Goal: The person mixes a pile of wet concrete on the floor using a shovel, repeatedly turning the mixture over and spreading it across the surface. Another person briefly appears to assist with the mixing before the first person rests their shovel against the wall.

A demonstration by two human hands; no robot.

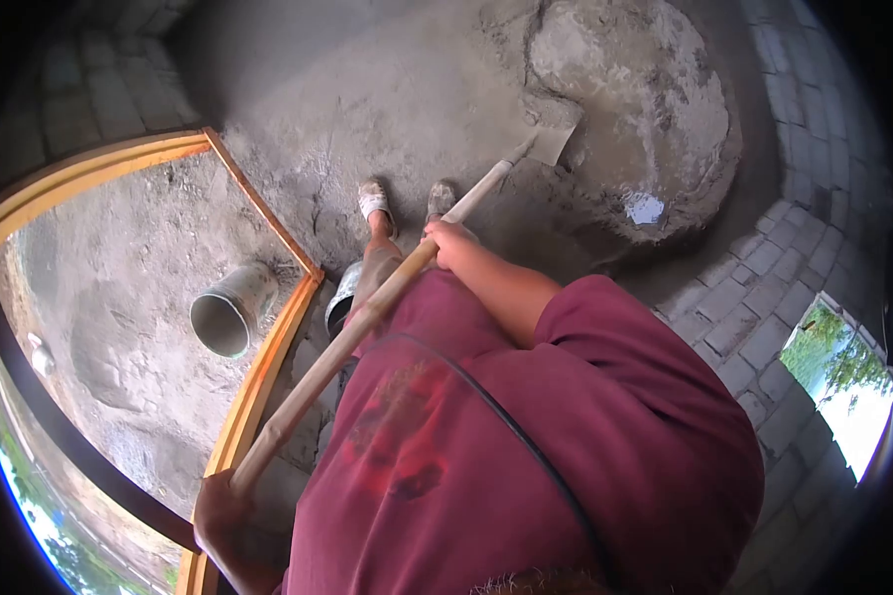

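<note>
A: What is largest?
B: The wet grey mound [655, 114], at two o'clock from the right hand [450, 244].
A: And the shovel [365, 319]?
B: That hand clamps its upper handle, blade [553, 146] beyond toward one-thirty; the left hand [224, 511], seven o'clock, wraps the rear end.

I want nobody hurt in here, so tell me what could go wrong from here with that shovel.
Tripping: a bucket is close by the left leg, so a step back or sideways could catch it.

Knocked knuckles: the left hand, gripping the rear of the shovel, looks near the wooden frame; a backward pull might hit it.

Splashing: the blade is at the edge of the wet mix, and a careless scoop might throw some onto the shoes.
</note>
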